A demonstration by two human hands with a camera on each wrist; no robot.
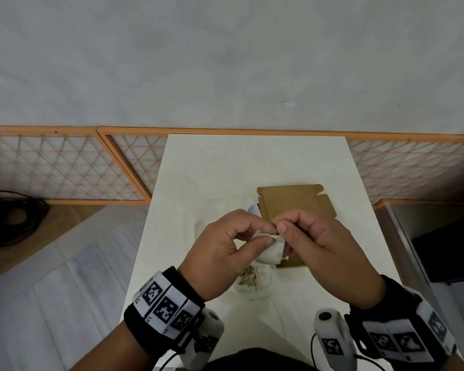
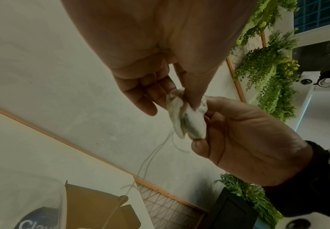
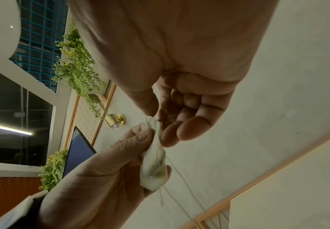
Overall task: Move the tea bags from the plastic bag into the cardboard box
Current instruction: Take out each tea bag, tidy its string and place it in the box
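From the head view, both hands meet above the middle of the white table (image 1: pixel 212 162). The left hand (image 1: pixel 220 253) grasps a white tea bag (image 1: pixel 272 250), thumb across its front, while the right hand (image 1: pixel 319 236) pinches the bag's top edge between thumb and forefinger. Just beyond the hands lies the brown cardboard box (image 1: pixel 295 202), flaps open, to the right of centre. Under the hands, nearer the person, sits the clear plastic bag (image 1: pixel 252 282) with more tea bags inside.

In the left wrist view, the left hand (image 2: pixel 150 65) holds the tea bag (image 2: pixel 187 119) between thumb and fingertips, and the right hand (image 2: pixel 248 136) pinches it from the right. Thin strings (image 2: pixel 152 158) hang from the bag toward the cardboard box (image 2: pixel 93 207) below.

In the right wrist view, the right hand (image 3: pixel 179 77) nips the upper corner of the tea bag (image 3: pixel 154 167); the left hand (image 3: pixel 101 178) curls around its body. Strings (image 3: pixel 181 175) trail downward.
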